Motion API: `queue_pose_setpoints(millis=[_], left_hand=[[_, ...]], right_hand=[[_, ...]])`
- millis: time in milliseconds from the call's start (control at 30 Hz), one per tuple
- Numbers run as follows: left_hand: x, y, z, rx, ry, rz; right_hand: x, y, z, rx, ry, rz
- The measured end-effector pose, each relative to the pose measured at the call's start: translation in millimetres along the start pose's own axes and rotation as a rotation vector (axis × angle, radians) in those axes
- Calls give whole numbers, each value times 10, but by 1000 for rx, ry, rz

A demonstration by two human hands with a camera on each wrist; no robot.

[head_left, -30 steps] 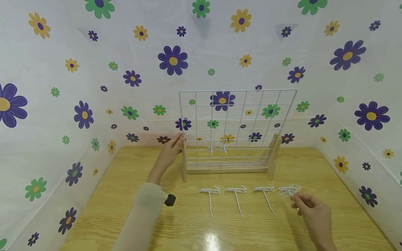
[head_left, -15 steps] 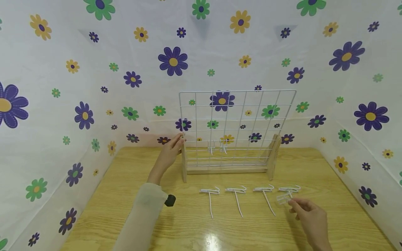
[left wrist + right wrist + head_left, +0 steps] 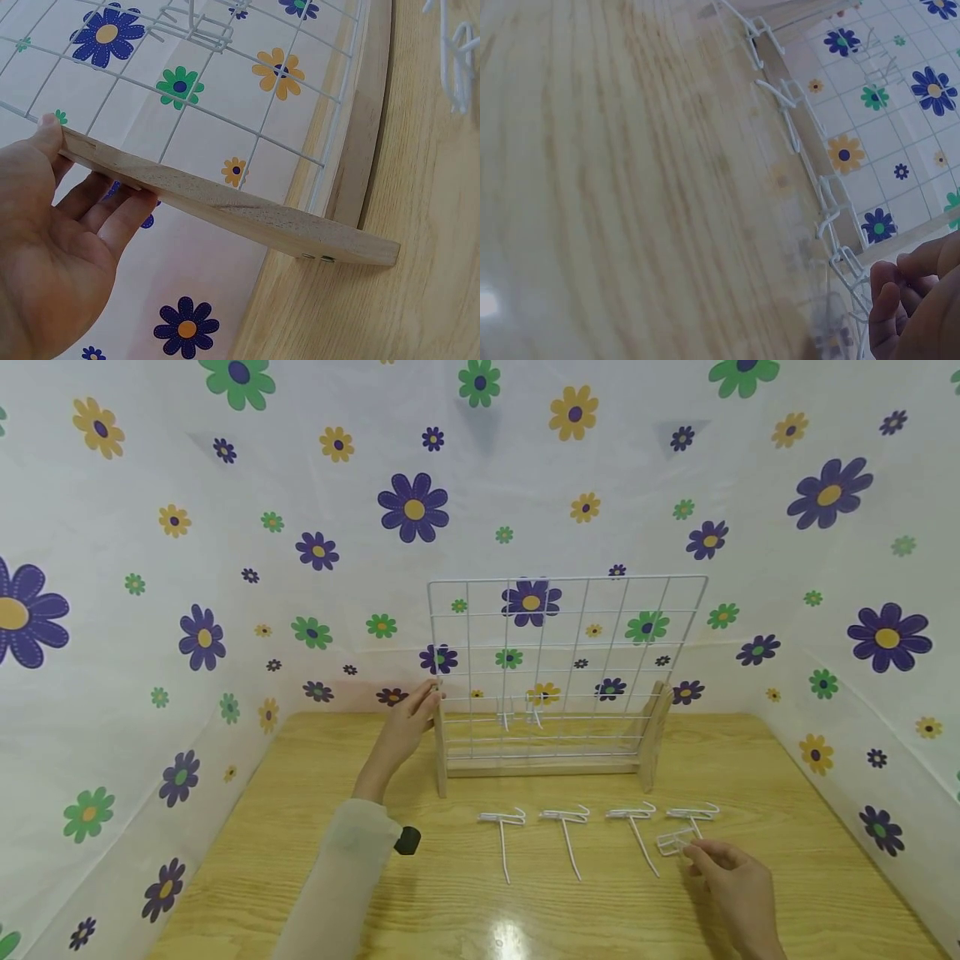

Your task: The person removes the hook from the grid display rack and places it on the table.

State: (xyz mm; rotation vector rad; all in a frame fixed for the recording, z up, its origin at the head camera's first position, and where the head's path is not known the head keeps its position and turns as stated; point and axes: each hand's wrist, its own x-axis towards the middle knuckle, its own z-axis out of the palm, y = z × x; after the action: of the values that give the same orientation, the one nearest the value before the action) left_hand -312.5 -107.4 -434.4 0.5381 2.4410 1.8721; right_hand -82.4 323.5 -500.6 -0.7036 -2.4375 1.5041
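My left hand (image 3: 401, 727) grips the left wooden upright (image 3: 441, 756) of a wire grid rack; in the left wrist view the thumb is at its top end and the fingers lie against its outer side. Two white wire hooks (image 3: 534, 717) hang low on the white grid (image 3: 570, 578). At the right, my right hand (image 3: 738, 885) pinches another white wire hook (image 3: 675, 841) between thumb and fingertips, its rectangular back frame pointing left. Part of its prong is hidden by the fingers. Just behind it, a similar hook (image 3: 693, 815) lies on the table.
More white hooks (image 3: 503, 847) lie in a row in front of the rack, prongs toward me. The wooden table (image 3: 300, 860) is enclosed by a flower-print cloth (image 3: 300, 485) at the back and both sides. A black object (image 3: 407, 840) sits at the left sleeve.
My right hand has moved a little left and toward me, bringing the pinched hook away from the rightmost hook on the table and turning its frame. The left hand has stayed on the upright.
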Motion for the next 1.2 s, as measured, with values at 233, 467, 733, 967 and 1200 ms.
queue_pose_setpoints(millis=[233,467,733,967,1200], left_hand=[[-1,8,-8,-10,-17,-4],[-42,107,-11,-2,-24,-6],[3,-14,-7,-4,-7,13],[1,-18,-9,-2,2,13],[1,-19,-1,-1,2,10]], right_hand=[[5,-7,3,-107,46,-19],[-10,-23,-19,-235,36,-58],[-31,16,-51,-339,-31,-76],[-25,50,-67,-369,-74,-79],[-26,80,-72,-410,-100,-103]])
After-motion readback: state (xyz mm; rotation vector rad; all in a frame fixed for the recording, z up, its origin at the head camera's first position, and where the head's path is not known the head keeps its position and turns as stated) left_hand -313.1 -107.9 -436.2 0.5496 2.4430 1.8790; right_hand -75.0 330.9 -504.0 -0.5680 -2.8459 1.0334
